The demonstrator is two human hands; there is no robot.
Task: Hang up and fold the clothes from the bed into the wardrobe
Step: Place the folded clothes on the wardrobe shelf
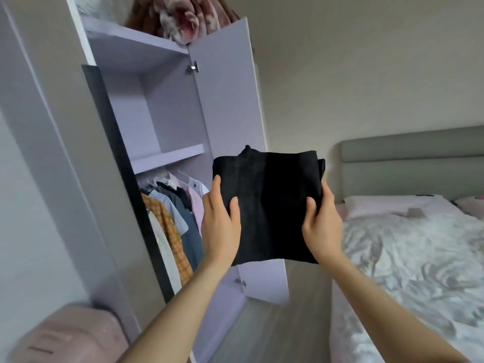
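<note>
A folded black garment [272, 195] is held up in the air between the open wardrobe [162, 106] and the bed [408, 258]. My left hand [220, 226] grips its left edge with the thumb on top. Its right edge is gripped the same way by my right hand [323, 226]. The wardrobe has a bare lilac shelf [167, 157] at about the garment's height. Below that shelf several shirts [172, 205] hang on hangers from a rail.
The wardrobe's right door [227, 100] stands open behind the garment, the dark left door [117, 166] open toward me. A floral blanket [183, 19] lies on the top shelf. A pink suitcase [70, 334] sits at bottom left. Wood floor [282, 310] runs between wardrobe and bed.
</note>
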